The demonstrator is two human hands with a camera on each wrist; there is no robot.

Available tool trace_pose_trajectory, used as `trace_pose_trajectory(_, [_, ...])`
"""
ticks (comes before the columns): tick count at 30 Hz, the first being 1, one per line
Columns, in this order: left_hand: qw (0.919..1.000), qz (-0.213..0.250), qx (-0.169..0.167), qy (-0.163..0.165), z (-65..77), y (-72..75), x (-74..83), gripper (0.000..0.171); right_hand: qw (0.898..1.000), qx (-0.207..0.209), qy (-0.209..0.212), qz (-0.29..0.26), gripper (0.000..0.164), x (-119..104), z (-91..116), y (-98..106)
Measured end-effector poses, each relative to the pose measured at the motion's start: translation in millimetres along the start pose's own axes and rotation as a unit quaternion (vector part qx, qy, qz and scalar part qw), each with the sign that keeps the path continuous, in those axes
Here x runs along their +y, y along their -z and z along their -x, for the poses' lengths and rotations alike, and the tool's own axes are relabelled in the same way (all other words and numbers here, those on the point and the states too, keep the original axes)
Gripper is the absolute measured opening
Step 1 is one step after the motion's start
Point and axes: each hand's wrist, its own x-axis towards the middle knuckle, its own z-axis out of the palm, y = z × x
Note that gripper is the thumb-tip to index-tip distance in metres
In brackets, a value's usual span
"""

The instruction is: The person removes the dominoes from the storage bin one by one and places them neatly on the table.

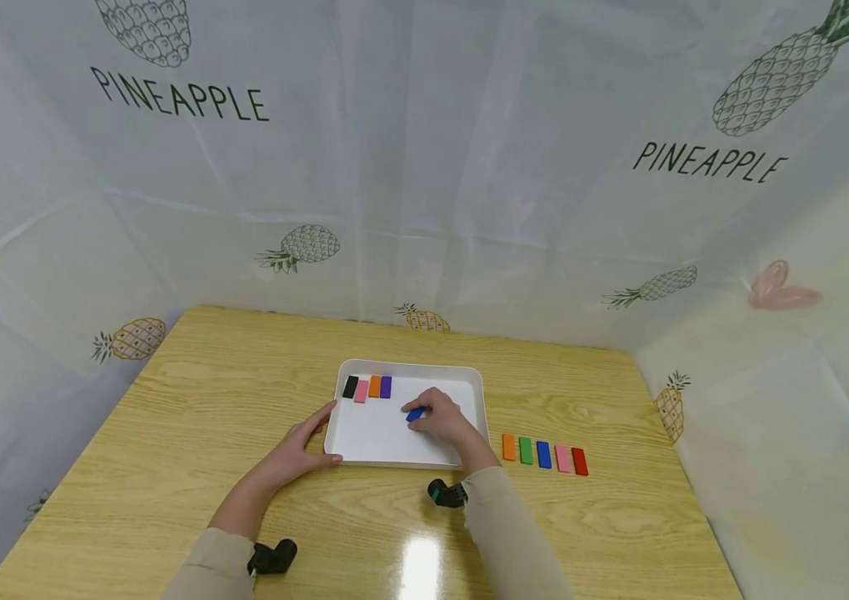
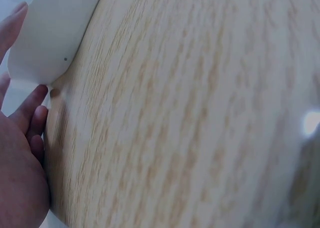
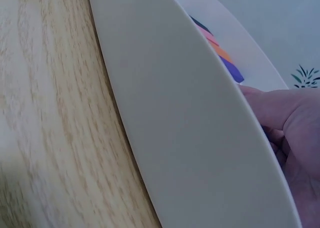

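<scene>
A white rectangular tray (image 1: pixel 372 442) sits on the wooden table, holding a row of black (image 1: pixel 351 387), pink (image 1: pixel 362 392), orange (image 1: pixel 375 387) and purple (image 1: pixel 386 387) small flat blocks near its back left. Over the right half of the tray, my right hand (image 1: pixel 439 417) pinches a blue block (image 1: pixel 415 414) between thumb and fingers. My left hand (image 1: pixel 297 450) is spread along the tray's left side, its thumb at the front left corner and fingertips at the side rim. The right wrist view shows the right hand (image 3: pixel 295 123) behind the tray's front wall, which hides its fingertips.
Right of the tray, a row of orange (image 1: pixel 509 447), green (image 1: pixel 526 451), blue (image 1: pixel 544 455), pink (image 1: pixel 562 458) and red (image 1: pixel 580 462) blocks lies on the table (image 1: pixel 244 375). A pineapple-print curtain (image 1: pixel 424 167) hangs behind. Each wrist wears a black camera mount (image 1: pixel 274 557).
</scene>
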Motion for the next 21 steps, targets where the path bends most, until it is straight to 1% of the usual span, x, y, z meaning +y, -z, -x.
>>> trace_pose_trajectory(7, [1.0,-0.006,0.0,0.007,-0.2,-0.2,0.1,0.096,0.999,-0.008,0.009,-0.039,0.014,-0.2,2.2,2.6])
trace_pose_trajectory(13, [1.0,0.0,-0.001,0.005,-0.1,0.6,1.3,0.095,0.998,-0.012,0.029,-0.06,0.011,3.5,0.1,3.3])
trace_pose_trajectory(17, [1.0,0.0,-0.001,0.004,-0.1,0.5,0.5,0.096,0.997,-0.013,0.038,-0.058,0.014,3.7,1.7,4.2])
trace_pose_trajectory(21, [1.0,-0.001,0.001,0.004,0.3,0.2,-0.1,0.096,0.998,-0.014,0.035,-0.044,0.022,5.2,1.9,3.8])
